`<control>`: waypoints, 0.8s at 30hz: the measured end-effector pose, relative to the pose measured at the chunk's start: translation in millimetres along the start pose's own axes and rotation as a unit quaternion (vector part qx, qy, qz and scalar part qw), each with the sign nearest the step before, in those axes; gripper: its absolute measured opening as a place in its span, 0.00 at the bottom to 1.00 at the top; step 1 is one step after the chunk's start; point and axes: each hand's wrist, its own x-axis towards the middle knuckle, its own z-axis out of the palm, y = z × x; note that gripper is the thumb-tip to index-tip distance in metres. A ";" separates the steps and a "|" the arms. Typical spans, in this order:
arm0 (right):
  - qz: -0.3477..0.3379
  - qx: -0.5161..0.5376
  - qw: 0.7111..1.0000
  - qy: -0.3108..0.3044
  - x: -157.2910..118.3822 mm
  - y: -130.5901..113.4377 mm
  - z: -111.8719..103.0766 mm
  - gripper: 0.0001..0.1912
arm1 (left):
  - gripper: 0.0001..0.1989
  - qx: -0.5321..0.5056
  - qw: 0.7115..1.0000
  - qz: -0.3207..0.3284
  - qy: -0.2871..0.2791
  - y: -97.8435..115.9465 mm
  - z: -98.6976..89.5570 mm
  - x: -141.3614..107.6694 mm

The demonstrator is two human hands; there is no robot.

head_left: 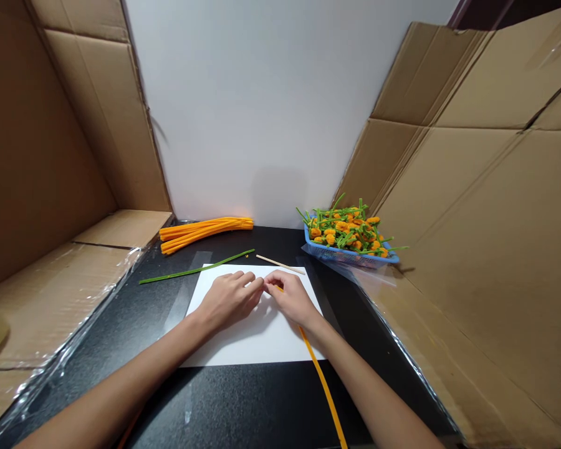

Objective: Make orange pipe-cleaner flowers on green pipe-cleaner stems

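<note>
Decent room on the tabletop (pixel 243 399) between the forearms (pixel 140 368), just that orange strip (pixel 326 388) crossing; blue basket (pixel 336 252) and orange bundle (pixel 206 232) block the back corners.

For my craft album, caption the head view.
Left hand and right hand meet over white paper, an orange pipe cleaner trailing.

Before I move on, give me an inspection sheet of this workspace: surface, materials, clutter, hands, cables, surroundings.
Surface: black tabletop, white sheet lying on it.
Materials: orange chenille stem running under the right hand; orange chenille bundle; green chenille length; pale stick; blue basket heaped with orange-and-green pieces.
Clutter: tiny orange scrap beyond the sheet.
Hands: left hand and right hand close together over the sheet; the right seems to pinch the stem, the left's grip is hidden.
Cables: nothing seen.
Surroundings: cardboard panels both sides, white wall behind.
</note>
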 end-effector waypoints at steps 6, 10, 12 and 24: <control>0.000 -0.017 1.000 0.000 0.4 4.2 -1.2 0.06 | 0.06 -0.055 0.998 -0.023 0.021 -2.9 6.7 -3.1; 0.001 -0.003 1.000 -0.003 2.2 9.5 -0.5 0.06 | 0.07 -0.018 0.999 0.038 0.020 -5.3 4.3 -3.6; 0.007 0.011 1.000 -0.014 3.4 11.7 -0.8 0.06 | 0.08 0.007 0.997 0.071 0.013 -6.7 1.8 -3.4; 0.032 0.044 0.997 -0.050 2.8 10.7 -0.1 0.07 | 0.09 -0.009 0.996 0.092 0.011 -9.3 6.6 -7.6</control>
